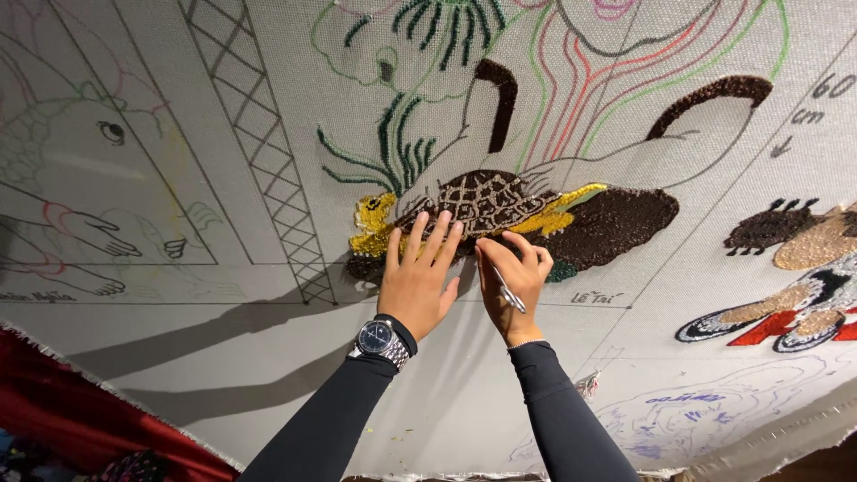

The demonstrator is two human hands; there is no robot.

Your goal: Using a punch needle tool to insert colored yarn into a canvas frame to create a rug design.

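Your left hand [418, 278] lies open and flat on the tufted turtle [486, 203] on the canvas [223, 357]; your right hand [515, 277], just beside, grips small scissors [509, 293] (brown patch [616, 225] beyond the turtle).

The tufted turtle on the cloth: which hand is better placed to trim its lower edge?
The right hand, probably. It holds the small metal scissors, fingertips at the tufted turtle's lower edge. The left hand lies flat on the cloth, holding nothing.
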